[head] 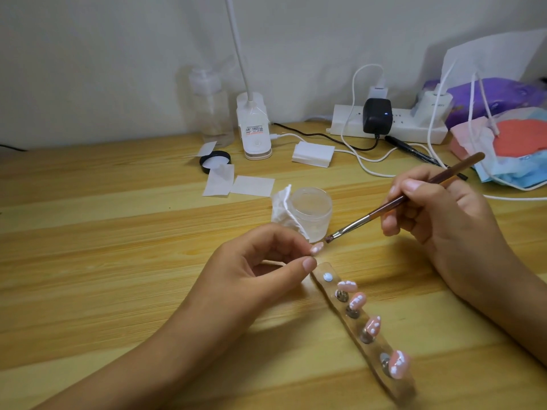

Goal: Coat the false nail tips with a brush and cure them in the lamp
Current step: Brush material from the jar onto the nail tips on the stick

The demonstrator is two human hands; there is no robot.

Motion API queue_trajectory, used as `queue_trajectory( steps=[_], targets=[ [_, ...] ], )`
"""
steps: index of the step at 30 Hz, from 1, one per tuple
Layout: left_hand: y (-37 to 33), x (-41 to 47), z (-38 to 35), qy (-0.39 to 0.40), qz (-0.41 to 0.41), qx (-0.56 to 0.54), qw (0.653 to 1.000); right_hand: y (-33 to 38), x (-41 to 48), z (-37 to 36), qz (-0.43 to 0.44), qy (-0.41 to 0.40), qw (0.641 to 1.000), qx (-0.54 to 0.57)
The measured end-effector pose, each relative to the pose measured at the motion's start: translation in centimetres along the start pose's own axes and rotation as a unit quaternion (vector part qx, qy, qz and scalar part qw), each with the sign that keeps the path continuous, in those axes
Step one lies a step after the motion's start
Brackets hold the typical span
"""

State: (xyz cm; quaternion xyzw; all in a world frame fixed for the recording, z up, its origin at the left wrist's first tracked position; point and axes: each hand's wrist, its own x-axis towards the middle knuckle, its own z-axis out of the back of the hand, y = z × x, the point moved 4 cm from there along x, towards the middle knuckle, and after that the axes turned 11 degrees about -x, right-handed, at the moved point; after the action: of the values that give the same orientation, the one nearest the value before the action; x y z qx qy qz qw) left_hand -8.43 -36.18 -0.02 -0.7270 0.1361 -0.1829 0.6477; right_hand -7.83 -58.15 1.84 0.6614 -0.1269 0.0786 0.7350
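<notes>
My left hand (260, 261) pinches a small pink false nail tip (316, 248) with white dots between thumb and fingertips, held above the desk. My right hand (444, 220) grips a brown-handled brush (399, 199) like a pen; its bristle end (329, 239) touches or nearly touches the far end of that tip. Below lies a clear holder strip (324, 284) with several more pink dotted tips (358, 301) on metal pegs; its top peg (327, 276) is bare. An open frosted jar (310, 210) with a crumpled wipe (282, 211) against it stands just behind the hands.
At the back of the wooden desk stand a white gooseneck lamp base (254, 128), a clear pump bottle (211, 108), a power strip (387, 124) with plugs and white cables, and a black jar lid (214, 161). White pads (251, 185) lie mid-desk. Coloured packets (518, 137) pile up at the right.
</notes>
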Motion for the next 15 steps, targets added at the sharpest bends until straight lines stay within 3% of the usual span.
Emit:
queue_trajectory(
  steps=[8,15],
  targets=[
    [0.1,0.0,-0.2,0.003,0.005,-0.024,1.000,-0.1,0.4,0.4,-0.012,-0.023,1.000,0.016],
    [-0.2,0.0,-1.3,0.000,-0.002,0.123,0.992,-0.1,0.4,0.4,-0.020,-0.022,0.999,0.023]
  ],
)
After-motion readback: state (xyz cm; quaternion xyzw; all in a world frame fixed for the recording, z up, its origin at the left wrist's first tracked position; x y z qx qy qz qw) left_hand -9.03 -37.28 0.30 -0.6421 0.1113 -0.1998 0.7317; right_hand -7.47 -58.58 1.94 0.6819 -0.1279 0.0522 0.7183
